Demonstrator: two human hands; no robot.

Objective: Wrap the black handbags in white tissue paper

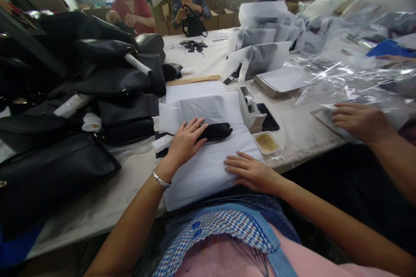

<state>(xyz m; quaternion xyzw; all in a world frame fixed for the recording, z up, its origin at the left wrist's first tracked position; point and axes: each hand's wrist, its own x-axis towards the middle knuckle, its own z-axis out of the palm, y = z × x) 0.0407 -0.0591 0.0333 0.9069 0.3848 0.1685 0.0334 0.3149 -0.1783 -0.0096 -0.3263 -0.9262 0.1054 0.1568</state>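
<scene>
A black bag (215,131) with a small gold zip pull at its right end lies on white tissue paper (201,177); part of it is covered by the paper. My left hand (186,140) rests on the bag's left part and the paper, palm down with fingers spread. To its right, my right hand (248,171) lies flat on the near right edge of the paper, fingers stretched out. Beside my left wrist, a roll wrapped in white (162,142) sticks out at the paper's left side.
Black bags (61,173) are piled on the left. A tape dispenser (250,108), a dark phone-like slab (268,117) and a small tub (266,143) stand right of the paper. A co-worker's hand (360,121) touches clear plastic film (344,78). Several co-workers are across the table.
</scene>
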